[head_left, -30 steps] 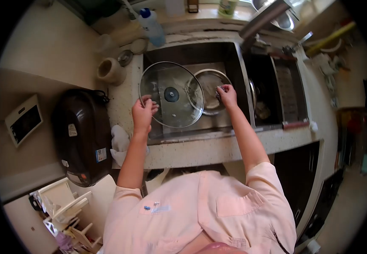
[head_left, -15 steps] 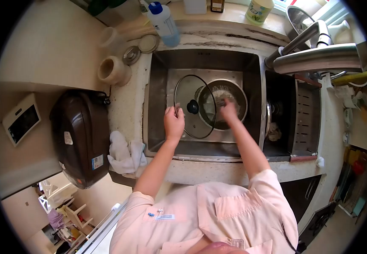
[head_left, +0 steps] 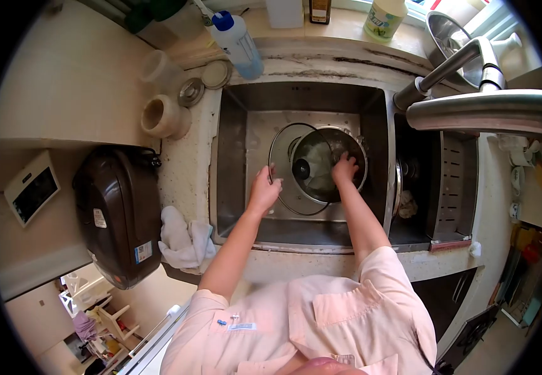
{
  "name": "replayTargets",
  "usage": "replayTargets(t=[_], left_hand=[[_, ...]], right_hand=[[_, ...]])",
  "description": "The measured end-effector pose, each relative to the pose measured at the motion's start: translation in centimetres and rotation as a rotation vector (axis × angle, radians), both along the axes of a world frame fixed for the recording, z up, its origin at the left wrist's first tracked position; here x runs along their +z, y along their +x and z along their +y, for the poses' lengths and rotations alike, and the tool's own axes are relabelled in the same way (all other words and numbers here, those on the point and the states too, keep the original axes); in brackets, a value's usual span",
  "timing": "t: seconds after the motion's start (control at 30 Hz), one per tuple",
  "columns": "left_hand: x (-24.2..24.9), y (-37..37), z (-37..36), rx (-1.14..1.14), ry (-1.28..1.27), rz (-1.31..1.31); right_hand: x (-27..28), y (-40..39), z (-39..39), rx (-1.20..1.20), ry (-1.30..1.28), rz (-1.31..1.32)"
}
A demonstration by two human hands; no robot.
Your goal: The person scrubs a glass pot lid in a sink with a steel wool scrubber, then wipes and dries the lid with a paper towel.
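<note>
My left hand is closed on the rim of a clear glass lid with a black knob. The lid is held up over the sink and overlaps the left part of a round metal pot in this view. Inside the pot lies a crumpled whitish cloth, seen partly through the glass. My right hand reaches into the right side of the pot, fingers apart and pointing down, to the right of the cloth. The pot stands on the bottom of the steel sink.
A tap juts in at the upper right. Beside the sink's left edge are a stone-coloured mortar, a metal lid and a white towel. A blue-capped bottle stands behind. A slotted rack fills the right basin.
The glass lid has shifted right and slightly down, further over the pot. My right hand has moved a little right, away from the cloth, and its fingers have spread.
</note>
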State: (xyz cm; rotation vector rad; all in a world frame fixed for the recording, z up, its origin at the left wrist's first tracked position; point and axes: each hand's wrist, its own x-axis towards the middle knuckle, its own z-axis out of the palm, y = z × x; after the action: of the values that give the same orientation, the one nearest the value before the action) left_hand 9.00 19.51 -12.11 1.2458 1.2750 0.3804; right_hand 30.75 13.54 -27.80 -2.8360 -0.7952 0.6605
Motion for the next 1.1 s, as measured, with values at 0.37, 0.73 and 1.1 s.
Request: replayTargets(t=[0.37, 0.73, 1.1], left_hand=[[1.3, 0.4, 0.4, -0.156, -0.250, -0.058], [8.7, 3.8, -0.7, -0.435, 0.630, 0.455], [3.5, 5.1, -6.5, -0.679, 1.137, 0.405]], right_hand=[[14.3, -8.4, 4.3, 0.644, 1.048, 0.040], [7.4, 0.8, -1.9, 0.193, -0.029, 0.177], [19.5, -1.9, -7.7, -0.951, 1.161, 1.114]])
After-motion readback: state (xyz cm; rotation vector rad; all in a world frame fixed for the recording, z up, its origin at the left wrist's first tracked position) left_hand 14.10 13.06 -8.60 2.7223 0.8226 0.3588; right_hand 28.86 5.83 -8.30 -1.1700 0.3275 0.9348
